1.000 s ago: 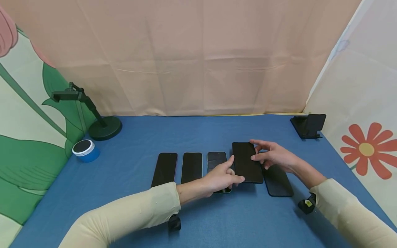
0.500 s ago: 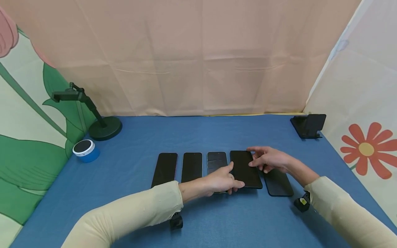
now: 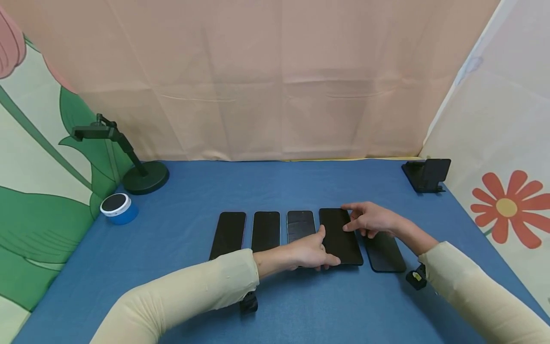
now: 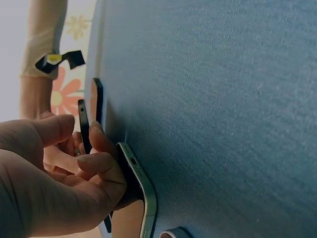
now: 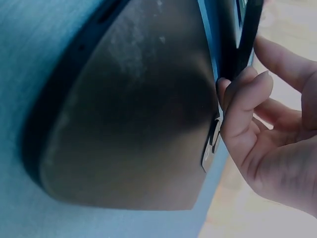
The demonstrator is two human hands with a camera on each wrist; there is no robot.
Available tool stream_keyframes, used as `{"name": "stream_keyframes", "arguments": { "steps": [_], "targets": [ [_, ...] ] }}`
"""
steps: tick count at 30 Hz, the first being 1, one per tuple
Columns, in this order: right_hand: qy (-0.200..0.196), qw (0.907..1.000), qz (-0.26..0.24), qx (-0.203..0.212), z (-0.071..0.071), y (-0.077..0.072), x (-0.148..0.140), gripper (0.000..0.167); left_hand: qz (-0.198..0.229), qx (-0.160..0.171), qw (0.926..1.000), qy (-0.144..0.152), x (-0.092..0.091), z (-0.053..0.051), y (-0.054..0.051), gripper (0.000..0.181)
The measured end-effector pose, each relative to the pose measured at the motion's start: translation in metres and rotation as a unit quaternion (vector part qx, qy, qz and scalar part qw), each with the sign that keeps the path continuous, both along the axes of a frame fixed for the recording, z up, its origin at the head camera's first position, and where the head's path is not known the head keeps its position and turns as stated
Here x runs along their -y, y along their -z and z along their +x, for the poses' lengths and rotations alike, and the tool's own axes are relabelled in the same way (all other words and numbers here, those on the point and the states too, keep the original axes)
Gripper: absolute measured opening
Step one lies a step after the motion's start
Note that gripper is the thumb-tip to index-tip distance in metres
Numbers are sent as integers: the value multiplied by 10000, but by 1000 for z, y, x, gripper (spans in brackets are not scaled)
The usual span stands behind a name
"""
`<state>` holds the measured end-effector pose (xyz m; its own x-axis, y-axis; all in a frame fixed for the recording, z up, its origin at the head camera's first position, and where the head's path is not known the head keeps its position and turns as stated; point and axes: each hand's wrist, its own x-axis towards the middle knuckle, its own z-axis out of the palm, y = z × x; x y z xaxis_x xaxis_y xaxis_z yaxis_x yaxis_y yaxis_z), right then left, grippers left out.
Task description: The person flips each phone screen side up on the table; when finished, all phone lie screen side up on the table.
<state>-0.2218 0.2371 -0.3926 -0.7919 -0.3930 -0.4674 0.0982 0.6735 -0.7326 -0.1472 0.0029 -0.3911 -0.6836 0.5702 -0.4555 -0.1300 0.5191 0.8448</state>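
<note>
A black smartphone (image 3: 341,241) is held between both hands in the head view. My left hand (image 3: 311,251) grips it near its lower left corner, thumb and fingers apart over the edge. At its upper right edge, my right hand (image 3: 374,220) pinches it. In the left wrist view the held smartphone (image 4: 84,126) has its near end slightly off the cloth. Beside it lies a silver-edged smartphone (image 3: 301,224), partly hidden by my left hand. To the right, another dark smartphone (image 3: 386,255) lies flat, its upper part under my right hand.
Two more smartphones, a far-left one (image 3: 228,234) and its neighbour (image 3: 266,231), lie in the same row. A black stand (image 3: 146,177) and a blue-white tub (image 3: 119,210) are at left. A small folding phone stand (image 3: 427,176) stands at back right on the blue cloth (image 3: 275,184).
Both hands have brought the held smartphone down and toward the near side, into line with the row. Over the last half second it has barely moved.
</note>
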Motion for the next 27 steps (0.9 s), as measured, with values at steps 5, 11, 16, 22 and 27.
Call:
{"name": "stream_keyframes", "arguments": {
  "steps": [5,11,16,22,27],
  "targets": [
    [-123,9998,86,-134,1,0,1,75,-226,-43,9997,121,-1,-2,-1,102],
    [-236,9987,241,-371,1,0,2,74,-588,-248,9976,280,-1,-5,-3,94],
    [-235,9963,483,-669,2,2,3,70,-1057,-838,9899,440,-1,-8,-3,88],
    [-287,9943,545,-872,1,4,2,69,-2593,-2757,9192,1091,-8,-3,1,86],
    [-270,9940,512,-927,1,4,1,67,-3240,-3843,8510,1522,-13,4,5,85]
  ]
}}
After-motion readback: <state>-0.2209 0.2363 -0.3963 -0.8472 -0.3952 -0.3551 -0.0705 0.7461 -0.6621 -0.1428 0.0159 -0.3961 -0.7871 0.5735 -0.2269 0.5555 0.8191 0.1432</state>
